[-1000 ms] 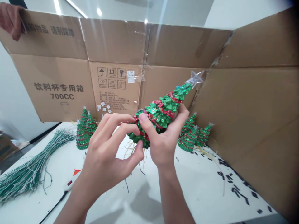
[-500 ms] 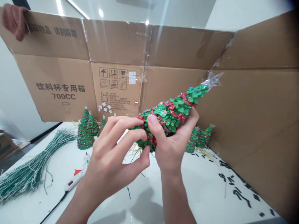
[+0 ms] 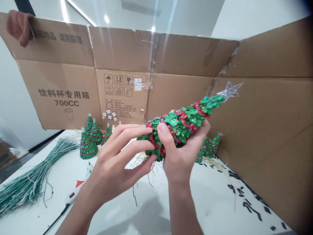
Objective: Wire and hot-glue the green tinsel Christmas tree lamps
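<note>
A glittery green Christmas tree ornament [image 3: 179, 122] with red garlands is held above the white table, tilted so its clear star [image 3: 231, 90] points up and right. My right hand [image 3: 182, 150] is wrapped round its middle from below, thumb pressed on the front. At the wide base, my left hand [image 3: 124, 156] has its fingertips against the tree, thumb on the lower edge and fingers on the side. The tree's underside is hidden from me. Below my left forearm lies a white hot glue gun [image 3: 73, 195] with an orange trigger, partly covered by the arm.
Smaller trees [image 3: 88, 140] stand at the back left, others [image 3: 211, 145] at the back right. A bundle of green wires [image 3: 31, 179] lies on the left. Black scraps [image 3: 248, 205] are scattered along the right edge. Tall cardboard [image 3: 183, 91] walls the back and right side.
The tree has shifted slightly right and down in view, its star with it. Both hands keep their places on it, and the surroundings have moved only a little in view.
</note>
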The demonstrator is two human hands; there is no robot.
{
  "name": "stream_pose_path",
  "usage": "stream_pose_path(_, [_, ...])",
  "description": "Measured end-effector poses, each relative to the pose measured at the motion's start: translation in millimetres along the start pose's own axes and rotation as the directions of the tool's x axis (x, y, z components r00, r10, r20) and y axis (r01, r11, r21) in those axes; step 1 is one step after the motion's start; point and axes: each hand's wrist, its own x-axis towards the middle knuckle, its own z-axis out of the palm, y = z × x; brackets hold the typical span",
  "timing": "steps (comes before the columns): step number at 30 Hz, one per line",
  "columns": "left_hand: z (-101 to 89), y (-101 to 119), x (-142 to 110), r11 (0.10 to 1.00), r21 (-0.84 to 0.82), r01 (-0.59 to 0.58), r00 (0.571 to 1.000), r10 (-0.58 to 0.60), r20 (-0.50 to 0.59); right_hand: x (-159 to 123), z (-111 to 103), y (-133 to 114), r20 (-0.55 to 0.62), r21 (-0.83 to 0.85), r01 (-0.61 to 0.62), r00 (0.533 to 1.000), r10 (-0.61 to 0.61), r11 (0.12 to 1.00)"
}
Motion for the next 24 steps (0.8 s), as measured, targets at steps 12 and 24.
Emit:
stream_pose_path(12, [6.5,-4,-3,0.997,-0.005,-0.072,0.995,0.072,-0.072,-1,-1,7,-0.025,0.099,-0.076,0.997,0.079,0.992])
stream_pose_path(24, [1.7,-3,-5,0.992,0.073,-0.102,0.995,0.101,0.021,0,5,-2,-0.046,0.019,0.062,0.997,-0.061,0.998])
